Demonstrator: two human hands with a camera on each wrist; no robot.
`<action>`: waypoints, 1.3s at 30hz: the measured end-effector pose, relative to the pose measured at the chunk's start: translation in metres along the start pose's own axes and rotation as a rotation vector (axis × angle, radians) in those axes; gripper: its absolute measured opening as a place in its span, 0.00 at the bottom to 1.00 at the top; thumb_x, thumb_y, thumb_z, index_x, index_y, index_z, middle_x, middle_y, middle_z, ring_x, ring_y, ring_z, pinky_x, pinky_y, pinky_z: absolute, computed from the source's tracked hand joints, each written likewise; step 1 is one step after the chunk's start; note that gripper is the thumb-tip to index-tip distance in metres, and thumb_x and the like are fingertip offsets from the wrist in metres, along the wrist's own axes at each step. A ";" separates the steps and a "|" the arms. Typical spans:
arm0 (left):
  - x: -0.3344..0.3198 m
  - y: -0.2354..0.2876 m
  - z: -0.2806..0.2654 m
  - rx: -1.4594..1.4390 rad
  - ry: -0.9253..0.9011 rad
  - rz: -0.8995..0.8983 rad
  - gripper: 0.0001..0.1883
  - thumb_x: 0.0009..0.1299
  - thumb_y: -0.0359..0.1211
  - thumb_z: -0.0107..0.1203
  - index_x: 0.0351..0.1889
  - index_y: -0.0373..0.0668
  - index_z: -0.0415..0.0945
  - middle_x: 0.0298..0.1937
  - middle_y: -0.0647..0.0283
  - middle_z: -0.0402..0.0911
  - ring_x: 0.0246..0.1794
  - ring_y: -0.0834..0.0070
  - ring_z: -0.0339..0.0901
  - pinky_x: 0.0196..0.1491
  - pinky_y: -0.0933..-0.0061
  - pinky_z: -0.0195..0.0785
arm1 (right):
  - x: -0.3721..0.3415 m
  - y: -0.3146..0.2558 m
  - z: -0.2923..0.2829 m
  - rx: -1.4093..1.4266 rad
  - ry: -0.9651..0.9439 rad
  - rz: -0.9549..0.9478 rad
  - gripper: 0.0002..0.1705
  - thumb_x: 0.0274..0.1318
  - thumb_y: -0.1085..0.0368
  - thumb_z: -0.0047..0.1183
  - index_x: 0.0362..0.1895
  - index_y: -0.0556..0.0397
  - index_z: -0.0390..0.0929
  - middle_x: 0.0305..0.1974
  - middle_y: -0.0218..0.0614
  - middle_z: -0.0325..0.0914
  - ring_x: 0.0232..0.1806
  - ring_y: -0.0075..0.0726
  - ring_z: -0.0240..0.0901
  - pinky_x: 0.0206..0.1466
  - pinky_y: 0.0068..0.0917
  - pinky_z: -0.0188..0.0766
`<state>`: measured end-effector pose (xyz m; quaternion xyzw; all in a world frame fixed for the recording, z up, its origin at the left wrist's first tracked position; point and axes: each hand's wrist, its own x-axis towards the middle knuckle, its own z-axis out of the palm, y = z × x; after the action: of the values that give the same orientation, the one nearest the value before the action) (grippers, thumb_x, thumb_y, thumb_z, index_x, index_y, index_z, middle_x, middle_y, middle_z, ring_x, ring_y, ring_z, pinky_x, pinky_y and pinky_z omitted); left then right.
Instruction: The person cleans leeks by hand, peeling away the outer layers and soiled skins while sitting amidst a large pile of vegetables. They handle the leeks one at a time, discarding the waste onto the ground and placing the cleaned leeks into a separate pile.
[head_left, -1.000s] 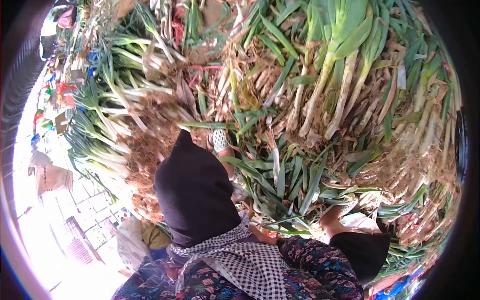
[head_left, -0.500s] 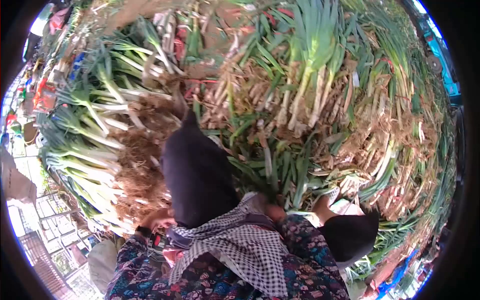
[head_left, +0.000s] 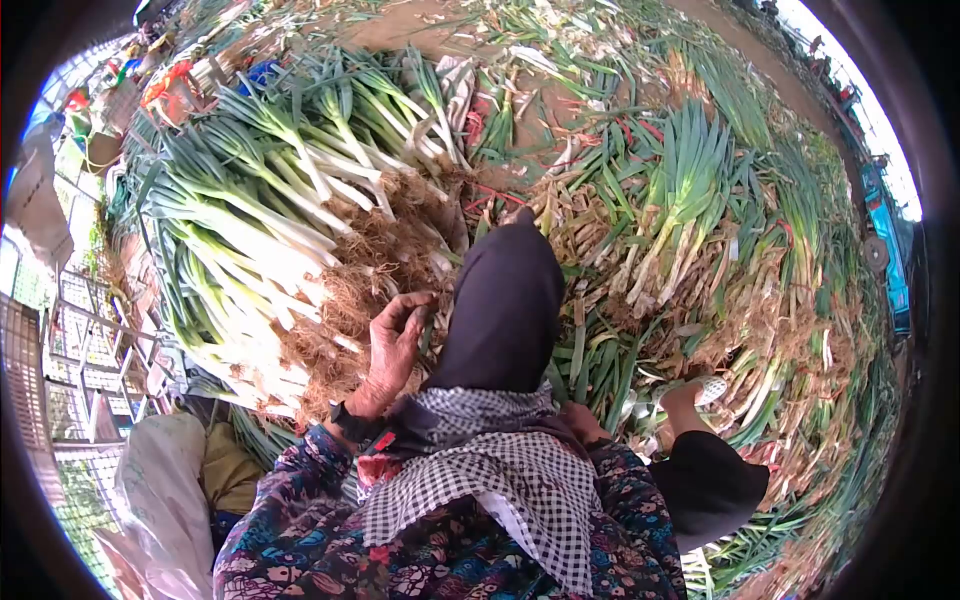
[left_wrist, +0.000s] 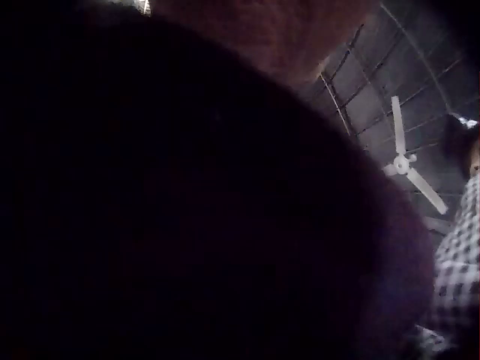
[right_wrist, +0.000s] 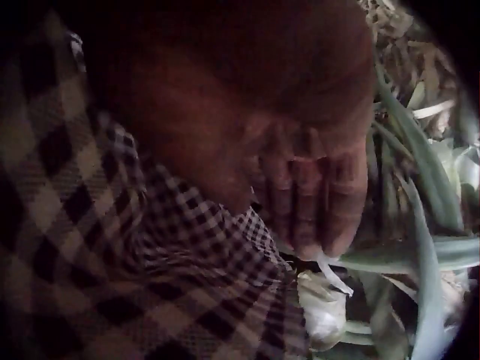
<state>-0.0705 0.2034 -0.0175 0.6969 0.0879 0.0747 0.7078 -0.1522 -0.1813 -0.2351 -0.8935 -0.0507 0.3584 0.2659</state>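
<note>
My left hand (head_left: 393, 345), with a dark band at the wrist, is raised beside my dark-trousered knee, fingers loosely bent with nothing visible between them. It is close over the brown roots (head_left: 335, 330) of a large pile of leeks (head_left: 250, 230) with white stalks and green tops. My right hand (head_left: 582, 422) is low on the other side of the knee, partly hidden by the sleeve and checked cloth (head_left: 500, 470). In the right wrist view its fingers (right_wrist: 304, 199) hang loosely bent against that cloth. A thin white strip (right_wrist: 335, 276) shows just below the fingertips.
Rougher, unstripped leeks (head_left: 690, 200) and dry stalks cover the ground to the right. Loose green leaves (head_left: 595, 365) lie between my feet. A wire rack (head_left: 90, 330) and a pale plastic sack (head_left: 165, 490) stand at left. A ceiling fan (left_wrist: 403, 163) hangs overhead.
My left hand has come up from beside my lap, forward to the knee. The head view has swung left, so the knee and the leek pile appear farther right.
</note>
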 end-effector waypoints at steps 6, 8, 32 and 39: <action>0.032 -0.007 0.012 -0.103 0.048 -0.074 0.10 0.74 0.29 0.49 0.47 0.33 0.75 0.40 0.65 0.80 0.39 0.83 0.75 0.45 0.79 0.70 | -0.006 0.010 0.008 0.069 -0.039 -0.011 0.18 0.54 0.56 0.52 0.41 0.58 0.77 0.39 0.57 0.77 0.43 0.63 0.74 0.45 0.49 0.68; 0.060 -0.005 0.030 -0.024 0.057 -0.034 0.09 0.74 0.28 0.49 0.46 0.34 0.76 0.39 0.66 0.80 0.39 0.83 0.74 0.45 0.80 0.69 | 0.000 0.004 0.011 0.161 -0.064 -0.036 0.20 0.52 0.54 0.54 0.41 0.59 0.77 0.42 0.60 0.77 0.46 0.66 0.73 0.47 0.50 0.69; 0.549 -0.317 0.125 1.178 -0.224 0.152 0.15 0.64 0.31 0.48 0.49 0.43 0.76 0.53 0.48 0.75 0.53 0.51 0.73 0.52 0.54 0.70 | 0.184 0.030 -0.123 0.829 0.251 0.317 0.15 0.62 0.66 0.43 0.50 0.59 0.70 0.41 0.40 0.78 0.35 0.32 0.78 0.37 0.28 0.76; 0.592 -0.304 0.166 1.038 -0.124 0.065 0.41 0.59 0.40 0.63 0.70 0.44 0.54 0.71 0.46 0.52 0.71 0.48 0.53 0.66 0.55 0.57 | 0.187 0.017 -0.105 0.750 0.172 0.305 0.14 0.62 0.66 0.44 0.49 0.61 0.72 0.38 0.47 0.81 0.37 0.42 0.81 0.37 0.32 0.76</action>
<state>0.5385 0.1720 -0.3311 0.9614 0.0497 0.0018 0.2707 0.0542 -0.1896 -0.2956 -0.7588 0.2387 0.3112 0.5200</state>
